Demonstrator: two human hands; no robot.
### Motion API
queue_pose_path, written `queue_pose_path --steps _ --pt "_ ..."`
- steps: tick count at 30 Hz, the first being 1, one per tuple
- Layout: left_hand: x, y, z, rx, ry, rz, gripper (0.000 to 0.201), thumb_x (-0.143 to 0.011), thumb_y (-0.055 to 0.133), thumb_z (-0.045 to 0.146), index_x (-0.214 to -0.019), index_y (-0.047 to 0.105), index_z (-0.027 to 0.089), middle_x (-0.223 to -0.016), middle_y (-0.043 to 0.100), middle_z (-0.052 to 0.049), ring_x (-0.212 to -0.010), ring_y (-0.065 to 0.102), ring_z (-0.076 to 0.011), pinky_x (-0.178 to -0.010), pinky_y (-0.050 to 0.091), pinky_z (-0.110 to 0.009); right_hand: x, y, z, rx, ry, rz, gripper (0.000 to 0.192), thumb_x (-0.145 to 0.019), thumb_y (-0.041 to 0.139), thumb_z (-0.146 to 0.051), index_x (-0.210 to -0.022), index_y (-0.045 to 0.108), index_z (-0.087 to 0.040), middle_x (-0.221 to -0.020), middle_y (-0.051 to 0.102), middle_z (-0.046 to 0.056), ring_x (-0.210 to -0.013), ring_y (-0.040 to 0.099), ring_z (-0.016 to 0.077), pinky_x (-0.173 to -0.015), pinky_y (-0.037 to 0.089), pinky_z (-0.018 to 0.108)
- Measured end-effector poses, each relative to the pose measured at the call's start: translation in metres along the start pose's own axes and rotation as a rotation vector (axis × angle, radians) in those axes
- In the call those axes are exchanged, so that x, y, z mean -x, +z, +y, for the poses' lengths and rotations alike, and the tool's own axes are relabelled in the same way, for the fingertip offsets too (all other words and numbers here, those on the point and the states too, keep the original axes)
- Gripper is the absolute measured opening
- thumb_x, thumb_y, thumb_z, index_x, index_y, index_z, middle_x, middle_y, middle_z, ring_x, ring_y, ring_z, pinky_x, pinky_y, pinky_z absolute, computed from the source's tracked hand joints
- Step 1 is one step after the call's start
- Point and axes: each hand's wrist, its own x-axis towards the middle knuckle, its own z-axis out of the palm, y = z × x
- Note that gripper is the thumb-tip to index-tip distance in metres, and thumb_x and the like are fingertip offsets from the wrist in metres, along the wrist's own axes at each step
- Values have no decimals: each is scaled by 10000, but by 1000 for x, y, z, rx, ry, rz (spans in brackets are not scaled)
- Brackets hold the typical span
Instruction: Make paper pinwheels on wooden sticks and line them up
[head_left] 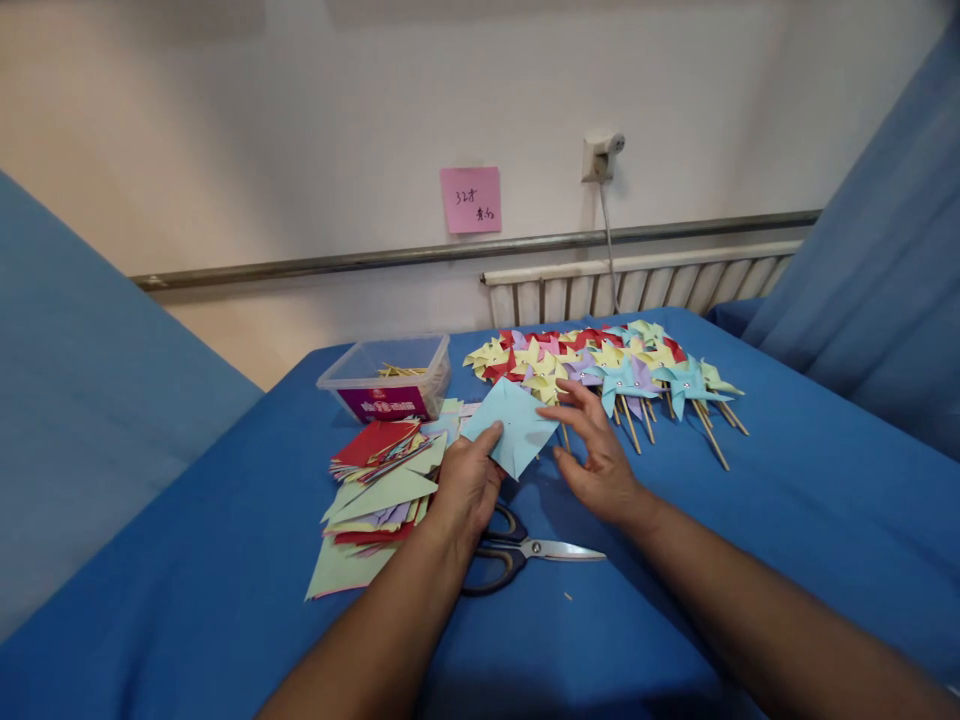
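Two hands were on one light blue paper square [510,425], which sat tilted like a diamond just above the blue cloth. Our left hand [466,485] pinched its lower left edge between thumb and fingers; our right hand [596,455] lay open, fingers spread and resting at the square's right corner, gripping nothing. We judged this to be the start of working a fresh sheet, picked off the stack and not yet cut or folded. The next move, as we saw it, called for a steady hold on the sheet and a free hand for the scissors [525,552], which lay closed on the cloth just under our left wrist.

The surface looked like a bed [787,500] under a blue sheet rather than a counter. A loose stack of coloured papers [375,480] lay left of the hands, a clear plastic box [390,375] behind it, and a heap of finished pinwheels [600,370] on sticks beyond the right hand. Behind stood a pale wall with a pink note [470,200], a socket and cable [601,158], a metal rail and a radiator [637,285]. Blue curtains hung at both sides.
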Motion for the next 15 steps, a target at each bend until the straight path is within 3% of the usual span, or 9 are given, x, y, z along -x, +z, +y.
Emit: queue_pose_path --steps 3,8,15 --pt "1 0 0 -15 -17 -20 219 -686 726 129 -893 686 70 -823 747 -125 -702 703 -210 -667 567 -290 -1 -2 -3 145 -110 -91 343 -771 649 -157 -1086 654 -293 -1510 306 37 -1390 295 317 -1099 297 539" --pt "3 -4 -3 -64 -13 -109 273 -652 783 212 -871 684 83 -787 733 -93 -659 669 -178 -646 532 -277 -2 2 1 189 -94 -26 26 -823 661 -252 -834 684 -248 -1350 495 63 -1278 426 287 -1058 346 500" --pt "5 -5 -10 -176 -59 -140 289 -628 802 316 -804 688 117 -702 690 -42 -558 600 -137 -578 497 -263 -1 4 7 132 90 26 76 -783 640 -200 -711 634 -222 -1159 598 80 -1113 536 263 -962 409 455"
